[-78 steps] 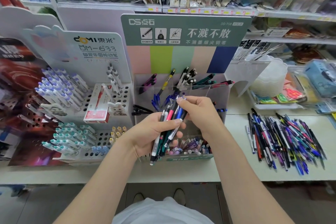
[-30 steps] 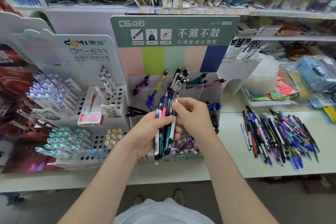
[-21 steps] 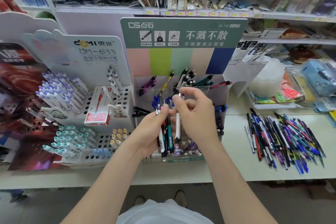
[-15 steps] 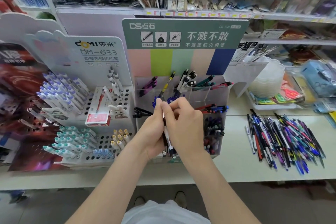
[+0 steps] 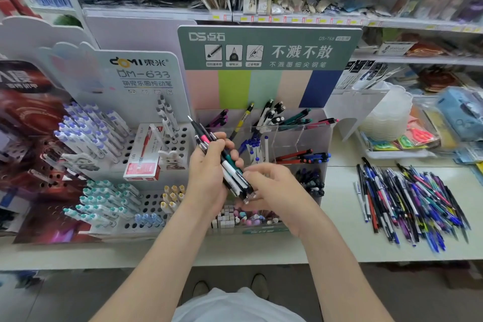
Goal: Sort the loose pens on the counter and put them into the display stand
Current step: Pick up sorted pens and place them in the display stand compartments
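Before the display stand, left fingers clasp the pen bundle; right fingers pinch its end.

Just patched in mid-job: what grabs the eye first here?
Dead centre, the left hand grips a bundle of pens slanting up-left, while the right hand pinches its lower end. Behind them stands the green-headed display stand, and at the right a big heap of loose pens lies on the counter.

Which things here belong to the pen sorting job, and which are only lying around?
Job: bundle of pens, gripped by left hand, right hand pinching its lower end; loose pens on counter; clear display stand.
Lying about: DOMI pen rack; red pen box; stacked plastic cups.
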The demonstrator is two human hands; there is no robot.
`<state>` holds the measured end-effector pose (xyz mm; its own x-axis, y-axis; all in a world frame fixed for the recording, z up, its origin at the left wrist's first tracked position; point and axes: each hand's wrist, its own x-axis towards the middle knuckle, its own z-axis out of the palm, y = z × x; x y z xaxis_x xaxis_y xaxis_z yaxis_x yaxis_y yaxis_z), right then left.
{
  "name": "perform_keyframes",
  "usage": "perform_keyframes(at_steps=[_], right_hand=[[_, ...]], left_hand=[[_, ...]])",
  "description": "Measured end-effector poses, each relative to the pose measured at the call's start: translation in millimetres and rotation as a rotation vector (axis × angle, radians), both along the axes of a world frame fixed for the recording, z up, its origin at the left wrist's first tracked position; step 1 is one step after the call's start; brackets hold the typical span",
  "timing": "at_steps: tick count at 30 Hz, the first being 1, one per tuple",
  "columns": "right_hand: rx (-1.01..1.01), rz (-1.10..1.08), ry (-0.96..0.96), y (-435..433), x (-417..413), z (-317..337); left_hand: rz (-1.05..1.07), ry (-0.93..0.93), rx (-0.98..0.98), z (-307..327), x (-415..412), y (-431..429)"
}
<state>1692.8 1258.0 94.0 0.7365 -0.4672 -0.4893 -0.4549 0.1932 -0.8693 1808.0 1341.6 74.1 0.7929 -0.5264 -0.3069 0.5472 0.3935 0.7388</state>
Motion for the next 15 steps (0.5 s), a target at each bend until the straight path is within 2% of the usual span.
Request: perform_keyframes(at_steps=[2, 6, 8, 15], right_hand=[[0.216, 0.034, -0.095, 1.7, -2.6, -0.2], [0.218, -0.077, -0.204, 1.9, -5.0, -7.3], [0.115, -0.158, -0.236, 0.3, -4.3, -10.6], [-0.553, -0.221, -0.239, -4.2, -1.9, -18.4]], left_hand=[[0.029, -0.054, 0.013, -0.9, 0.0, 0.2], [0.018, -0.036, -0.066, -2.7, 1.8, 1.2], [0.002, 0.014, -0.108, -1.5, 1.0, 0.6], [0.084, 0.146, -0.127, -0.8, -3.5, -8.8]])
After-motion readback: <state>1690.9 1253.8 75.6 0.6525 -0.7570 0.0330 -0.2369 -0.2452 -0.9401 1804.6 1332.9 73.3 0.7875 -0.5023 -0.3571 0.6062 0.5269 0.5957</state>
